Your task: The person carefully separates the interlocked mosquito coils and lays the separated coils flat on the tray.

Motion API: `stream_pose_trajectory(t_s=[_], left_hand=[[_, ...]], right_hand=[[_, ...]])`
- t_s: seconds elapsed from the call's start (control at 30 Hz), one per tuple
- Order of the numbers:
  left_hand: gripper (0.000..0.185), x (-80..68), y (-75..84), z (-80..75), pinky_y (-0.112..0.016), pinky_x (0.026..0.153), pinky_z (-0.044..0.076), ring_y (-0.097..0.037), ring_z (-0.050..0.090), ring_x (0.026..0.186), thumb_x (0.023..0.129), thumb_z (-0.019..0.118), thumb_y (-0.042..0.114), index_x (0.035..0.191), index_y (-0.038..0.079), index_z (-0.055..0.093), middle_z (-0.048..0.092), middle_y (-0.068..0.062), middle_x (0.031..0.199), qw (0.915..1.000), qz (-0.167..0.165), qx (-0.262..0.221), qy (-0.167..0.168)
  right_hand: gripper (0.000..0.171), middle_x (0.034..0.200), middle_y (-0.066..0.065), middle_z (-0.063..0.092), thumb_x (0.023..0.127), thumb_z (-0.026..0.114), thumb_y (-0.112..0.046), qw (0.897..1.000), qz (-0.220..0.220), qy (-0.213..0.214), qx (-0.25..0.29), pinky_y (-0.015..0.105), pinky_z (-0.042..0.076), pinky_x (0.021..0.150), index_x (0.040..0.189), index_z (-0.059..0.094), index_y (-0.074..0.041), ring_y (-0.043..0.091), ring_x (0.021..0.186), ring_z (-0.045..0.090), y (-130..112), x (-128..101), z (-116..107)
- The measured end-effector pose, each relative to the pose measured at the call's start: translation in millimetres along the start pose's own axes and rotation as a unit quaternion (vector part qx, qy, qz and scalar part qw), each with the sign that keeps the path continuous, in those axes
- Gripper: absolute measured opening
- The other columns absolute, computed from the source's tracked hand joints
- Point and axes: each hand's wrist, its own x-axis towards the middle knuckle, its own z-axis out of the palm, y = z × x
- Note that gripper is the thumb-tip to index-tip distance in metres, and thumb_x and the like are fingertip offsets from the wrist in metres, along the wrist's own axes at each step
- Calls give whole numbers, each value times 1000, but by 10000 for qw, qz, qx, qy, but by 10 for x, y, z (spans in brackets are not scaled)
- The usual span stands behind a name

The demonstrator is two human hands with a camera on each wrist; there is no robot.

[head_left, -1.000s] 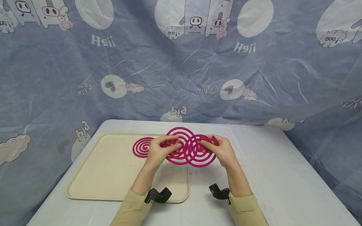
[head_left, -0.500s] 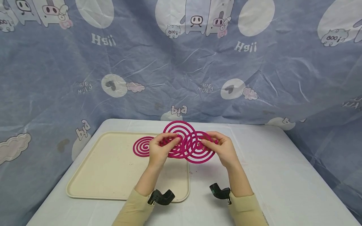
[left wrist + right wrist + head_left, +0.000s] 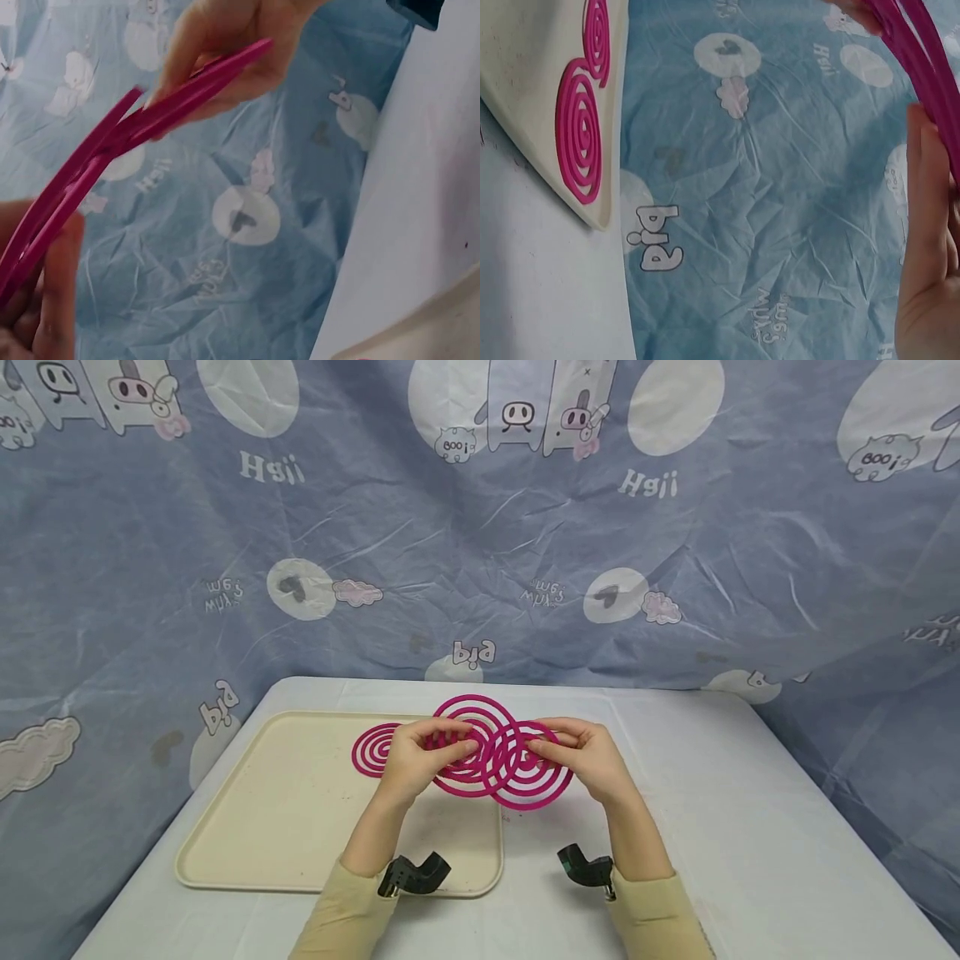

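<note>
Two magenta mosquito coils, overlapping in the middle, are held up above the table, one in each hand. My left hand pinches the left mosquito coil near its centre, thumb on the near face. My right hand holds the right mosquito coil the same way. Seen nearly edge-on in the left wrist view, the coils cross each other and spread apart slightly at their ends. The fingers behind the coils are partly hidden.
A cream tray lies on the left of the white table. Two more coils rest near the tray's far edge, partly hidden behind my left hand in the head view. A patterned blue cloth hangs behind.
Both hands rise a little with the coils, then come back down. The left hand ends slightly farther left, and the coils still overlap.
</note>
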Motion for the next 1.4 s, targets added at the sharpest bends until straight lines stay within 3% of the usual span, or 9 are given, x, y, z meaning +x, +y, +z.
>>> stream_pose_trajectory(t_s=[0.23,0.37,0.47,0.63,0.73,0.83,1.03,1.2,1.4], left_hand=[[25,-23,-57,223,-16,57,49,-15,51,69,76,78,9,96,-2,71,62,-5,79,9834,334,-718,1633],[25,-35,-61,312,-17,59,51,-15,52,70,78,76,7,99,-5,69,63,-5,82,9751,650,-980,1880],[23,-40,-9,271,-16,58,50,-14,52,69,78,76,5,99,-3,69,63,-5,83,9843,555,-765,1490],[22,-79,233,96,-18,53,41,-13,47,63,77,72,-6,98,-6,67,61,-16,83,9990,437,-49,-16],[22,-81,305,8,-19,51,36,-12,41,59,77,70,-11,99,-10,66,58,-18,76,9961,404,141,-771],[23,-77,313,-21,-17,53,40,-11,42,60,78,69,-10,101,-11,66,61,-13,78,9958,245,90,-882],[26,-82,264,101,-16,60,50,-11,51,69,79,70,-6,105,-10,66,67,-4,88,9985,207,-336,368],[24,-105,227,285,-14,55,44,-12,47,69,81,71,-1,103,-8,67,65,-2,83,9828,615,-480,1675],[25,-124,245,368,-14,58,46,-11,48,71,83,68,-2,106,-9,65,62,-11,88,9751,832,-570,1976]], right_hand=[[42,89,1,72,82,72,-7,9879,-197,1369,702,33,55,72,118,58,10,18,79,70,6,28,194],[40,90,0,72,84,70,-6,9854,-374,1449,817,32,55,74,118,57,9,17,81,69,9,37,202],[40,93,3,71,85,69,-6,9955,-224,778,485,32,56,74,120,56,8,17,80,69,-11,17,88],[39,97,16,69,86,67,-4,9986,22,-532,-38,35,56,72,120,55,9,23,79,69,-41,-33,-105],[37,95,18,69,85,67,-4,9965,50,-807,-214,34,57,71,117,57,11,24,77,69,-50,-47,-151],[38,95,16,70,84,69,-6,9970,61,-717,-299,34,57,71,117,58,11,24,77,69,-63,-53,-143],[43,93,7,71,83,71,-8,9992,11,394,52,32,56,71,120,57,8,20,78,69,-68,-36,-9],[42,89,-1,72,83,70,-4,9859,-356,1484,693,32,55,72,121,56,10,17,79,70,-61,-4,166],[41,89,-2,72,84,68,-3,9804,-505,1634,983,31,56,73,121,55,10,16,80,69,-62,8,220]])
